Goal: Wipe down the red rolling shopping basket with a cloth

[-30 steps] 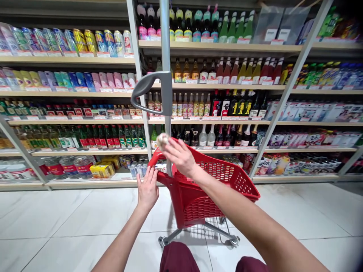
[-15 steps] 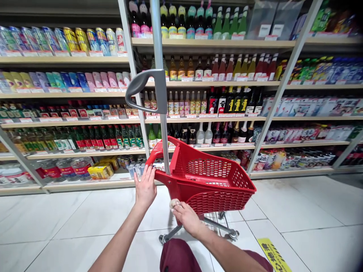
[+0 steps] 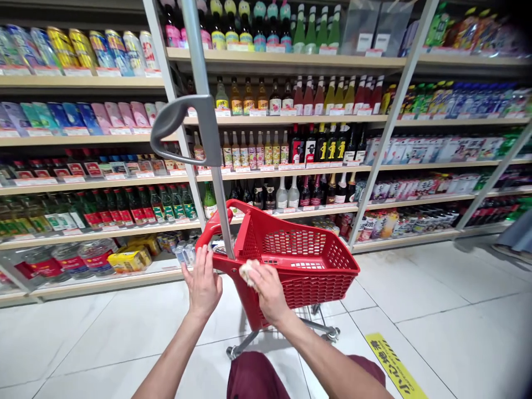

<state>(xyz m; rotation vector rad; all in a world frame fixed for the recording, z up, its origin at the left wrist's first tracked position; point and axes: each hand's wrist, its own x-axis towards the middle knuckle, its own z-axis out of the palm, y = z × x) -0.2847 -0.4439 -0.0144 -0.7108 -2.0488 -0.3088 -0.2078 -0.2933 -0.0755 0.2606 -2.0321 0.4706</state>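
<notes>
A red plastic shopping cart [image 3: 320,286] stands in front of me, its perforated basket pointing right. My left hand [image 3: 203,291] rests against the cart's red handle [image 3: 206,233] with fingers stretched out, not wrapped round it. Between the fingers of my right hand [image 3: 270,292] is a crumpled whitish cloth [image 3: 248,272], pressed to the red side of the cart just below the basket's rear rim. Rising from the cart is a metal pole [image 3: 195,50] with a grey loop grip [image 3: 211,133]. The inside of the basket shows a bare red floor.
Shelves [image 3: 286,119] of bottles, cans and packets line the far side. Yellow boxes [image 3: 131,259] sit on the bottom shelf at left. A yellow floor sticker [image 3: 393,363] lies on the white tiles [image 3: 440,288] at right. Someone's grey-blue clothing [image 3: 515,238] shows at the right edge.
My right hand has moved up with the cloth, from the cart's lower side to near the basket rim. The view has shifted right; a person's clothing has come into sight.
</notes>
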